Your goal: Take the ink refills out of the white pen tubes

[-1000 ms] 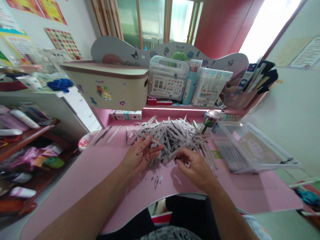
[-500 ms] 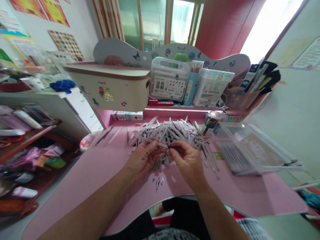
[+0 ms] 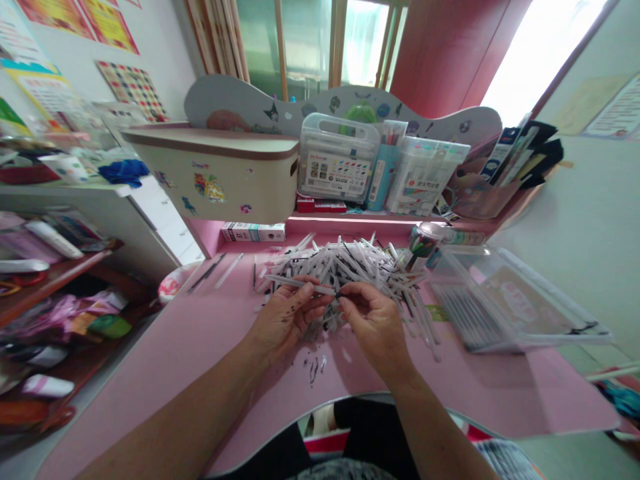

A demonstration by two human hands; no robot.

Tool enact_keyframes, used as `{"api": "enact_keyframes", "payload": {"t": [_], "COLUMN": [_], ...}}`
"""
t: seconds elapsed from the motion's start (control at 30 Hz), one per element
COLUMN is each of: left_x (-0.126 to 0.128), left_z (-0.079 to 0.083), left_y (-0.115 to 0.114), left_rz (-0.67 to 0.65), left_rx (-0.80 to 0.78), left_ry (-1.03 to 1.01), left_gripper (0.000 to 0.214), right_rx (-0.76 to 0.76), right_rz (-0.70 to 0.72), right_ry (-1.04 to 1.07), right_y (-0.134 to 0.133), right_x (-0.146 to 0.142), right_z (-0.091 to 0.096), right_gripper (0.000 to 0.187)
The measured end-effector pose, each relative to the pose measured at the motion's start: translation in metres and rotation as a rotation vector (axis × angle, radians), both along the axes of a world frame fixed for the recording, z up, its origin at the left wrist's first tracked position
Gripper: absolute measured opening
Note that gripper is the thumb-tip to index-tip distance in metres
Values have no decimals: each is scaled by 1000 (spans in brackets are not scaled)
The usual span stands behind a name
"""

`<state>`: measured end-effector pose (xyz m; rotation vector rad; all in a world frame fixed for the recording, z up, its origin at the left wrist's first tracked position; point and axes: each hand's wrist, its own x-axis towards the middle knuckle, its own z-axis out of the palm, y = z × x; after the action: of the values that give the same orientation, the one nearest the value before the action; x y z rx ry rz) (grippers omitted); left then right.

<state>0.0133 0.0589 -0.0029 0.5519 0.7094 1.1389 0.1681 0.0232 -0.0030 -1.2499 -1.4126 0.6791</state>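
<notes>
- Head view: left hand (image 3: 286, 315), thumb and fingers narrowed on a white tube (image 3: 287, 281), held at the near side of the pile of tubes (image 3: 343, 260).
- Right hand (image 3: 375, 320), fingertips pinching the tube's dark end; one second earlier they stood apart from it.
- Clear plastic box (image 3: 560, 339), right of the pile.

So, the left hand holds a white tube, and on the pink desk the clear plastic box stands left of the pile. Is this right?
Not quite: the head view shows the clear plastic box right of the pile; the left hand does hold a white tube.
</notes>
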Motion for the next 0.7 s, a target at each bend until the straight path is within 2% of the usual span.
{"api": "enact_keyframes", "payload": {"t": [0.2, 0.5, 0.7], "left_x": [-1, -2, -2], "left_z": [-2, -4, -4], "left_y": [1, 0, -1], "left_rz": [-48, -50, -86], "left_rx": [38, 59, 61], "left_ry": [16, 18, 4], "left_gripper": [13, 16, 18], "right_rx": [10, -31, -95], "right_rz": [10, 20, 44], "right_ry": [16, -27, -121], "right_y": [1, 3, 3], "right_x": [0, 0, 2], "right_z": [2, 3, 0], "right_gripper": [11, 12, 40]}}
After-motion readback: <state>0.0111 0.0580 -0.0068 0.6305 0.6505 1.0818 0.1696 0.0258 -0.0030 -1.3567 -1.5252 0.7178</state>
